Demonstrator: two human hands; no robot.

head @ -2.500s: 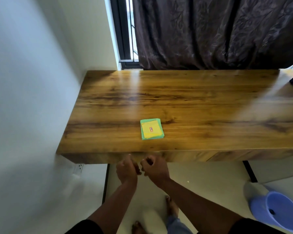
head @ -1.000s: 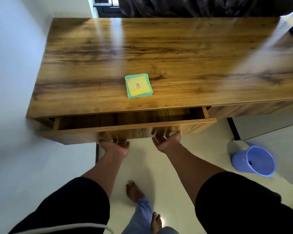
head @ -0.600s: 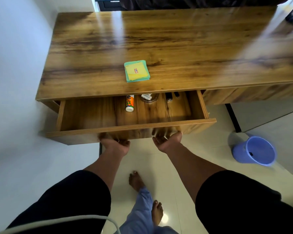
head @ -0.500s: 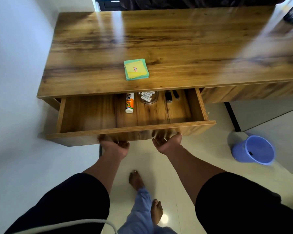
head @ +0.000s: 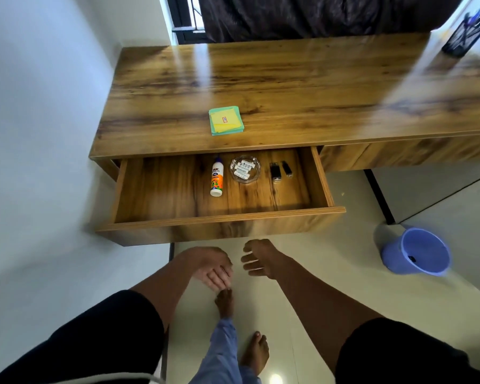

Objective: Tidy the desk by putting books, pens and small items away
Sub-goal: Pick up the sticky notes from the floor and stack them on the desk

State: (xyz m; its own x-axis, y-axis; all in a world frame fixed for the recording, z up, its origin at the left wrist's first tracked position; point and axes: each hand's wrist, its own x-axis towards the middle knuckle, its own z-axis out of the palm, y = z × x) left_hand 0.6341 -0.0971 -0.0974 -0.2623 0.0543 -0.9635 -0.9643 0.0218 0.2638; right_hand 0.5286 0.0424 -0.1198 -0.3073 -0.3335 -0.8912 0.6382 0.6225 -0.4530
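Observation:
A yellow-and-green pad of sticky notes (head: 226, 121) lies on the wooden desk (head: 302, 87), near its front edge. Below it the left drawer (head: 222, 221) stands pulled out. Inside lie a white glue bottle (head: 217, 180), a glass dish of small white items (head: 245, 170) and two small black items (head: 280, 170). My left hand (head: 211, 266) and my right hand (head: 257, 257) hang just in front of the drawer's face, apart from it, fingers loose and holding nothing.
A black mesh pen holder (head: 464, 34) stands at the desk's far right. A blue bucket (head: 417, 254) sits on the floor to the right. A white wall (head: 39, 134) closes the left side, and a dark curtain (head: 316, 15) hangs behind the desk.
The drawer came out from shut to wide open, pulled by both hands under its front. Both hands have since let go and dropped back from it.

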